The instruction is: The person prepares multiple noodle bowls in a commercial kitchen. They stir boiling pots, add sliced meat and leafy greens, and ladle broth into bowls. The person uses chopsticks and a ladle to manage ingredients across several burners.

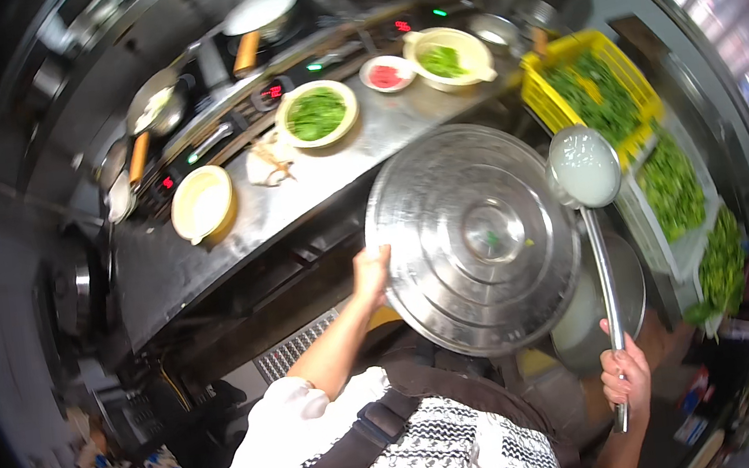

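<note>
My left hand (pixel 371 278) grips the left rim of a large round metal lid (pixel 450 281), held level with my waist in front of me. In my right hand (pixel 626 371) is the handle of a long metal ladle (pixel 583 170), whose bowl is full of a whitish liquid. The ladle's bowl shows beside the lid's right edge. Behind the ladle handle, partly hidden by the lid, stands a large pot (pixel 578 321) with whitish liquid in it.
On the metal counter (pixel 260 220) stand yellowish bowls with greens (pixel 316 113), a small dish of red pieces (pixel 385 75) and an empty-looking bowl (pixel 204 202). Pans with wooden handles (pixel 247 52) sit on cookers behind. At right are a yellow basket (pixel 544 101) and leafy greens (pixel 670 187).
</note>
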The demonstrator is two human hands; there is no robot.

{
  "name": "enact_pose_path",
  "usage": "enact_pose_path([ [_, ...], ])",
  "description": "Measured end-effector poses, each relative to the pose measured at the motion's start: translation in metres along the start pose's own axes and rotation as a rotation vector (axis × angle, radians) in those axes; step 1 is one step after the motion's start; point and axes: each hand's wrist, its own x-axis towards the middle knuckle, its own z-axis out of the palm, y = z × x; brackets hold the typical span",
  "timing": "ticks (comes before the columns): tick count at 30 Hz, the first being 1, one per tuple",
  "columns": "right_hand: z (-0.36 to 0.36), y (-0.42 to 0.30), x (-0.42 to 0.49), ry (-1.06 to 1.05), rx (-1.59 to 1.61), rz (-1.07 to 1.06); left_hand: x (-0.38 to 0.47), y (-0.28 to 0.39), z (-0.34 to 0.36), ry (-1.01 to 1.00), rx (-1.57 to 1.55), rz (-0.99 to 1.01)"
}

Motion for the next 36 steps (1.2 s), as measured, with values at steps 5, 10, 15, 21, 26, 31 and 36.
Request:
enact_pose_path([
  [5,0.151,-0.029,0.069,-0.441,0.228,0.158,0.019,0.034,-0.018,-0.107,-0.177,0.015],
  [10,0.309,-0.035,0.137,-0.719,0.315,0.413,0.035,0.061,-0.045,-0.138,-0.069,0.029],
  [15,0.450,-0.028,0.190,-0.786,0.099,0.495,0.043,0.072,-0.066,-0.153,-0.053,0.133],
  [21,0.561,0.004,0.242,-0.730,-0.565,0.182,0.051,0.075,-0.078,-0.140,-0.081,0.063],
  [26,0.599,0.030,0.269,-0.695,-0.958,-0.048,0.057,0.077,-0.084,-0.167,-0.054,0.073],
  [31,0.612,0.043,0.283,-0.677,-1.100,-0.149,0.061,0.079,-0.085,-0.176,-0.088,0.065],
  [36,0.617,0.054,0.290,-0.650,-1.211,-0.234,0.064,0.073,-0.082,-0.164,-0.081,0.087],
])
